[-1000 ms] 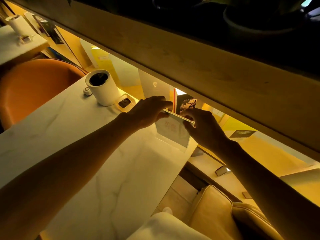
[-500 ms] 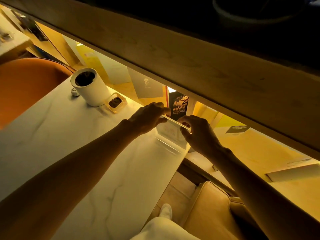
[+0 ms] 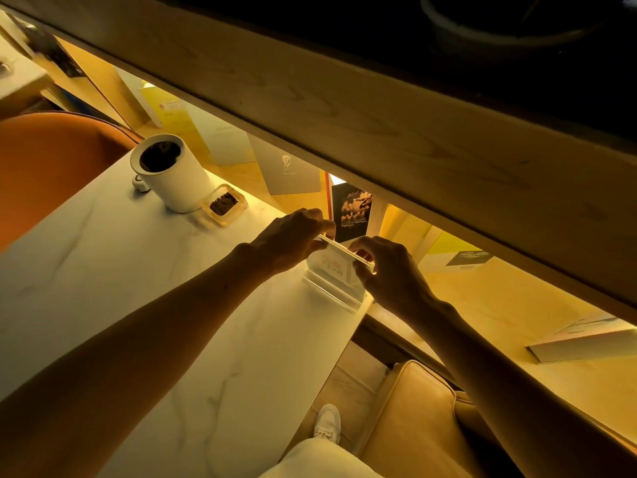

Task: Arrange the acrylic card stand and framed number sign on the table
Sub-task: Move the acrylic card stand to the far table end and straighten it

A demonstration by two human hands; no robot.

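A clear acrylic card stand (image 3: 332, 276) stands upright at the far right corner of the white marble table (image 3: 144, 270), close to its right edge. A pale printed card shows inside it. My left hand (image 3: 293, 238) pinches the stand's top left corner. My right hand (image 3: 384, 270) pinches the top right corner and covers part of that side. I do not see a framed number sign.
A white cylindrical cup (image 3: 170, 172) and a small clear tray (image 3: 224, 204) of dark bits stand at the table's far left. A wooden shelf beam (image 3: 379, 125) overhangs books beyond. An orange chair (image 3: 44, 160) is left, a tan seat (image 3: 410, 419) right.
The view has shifted, so everything sits lower and further right in frame. Both hands stay pinched on the stand's top corners; the stand looks more upright on the table.
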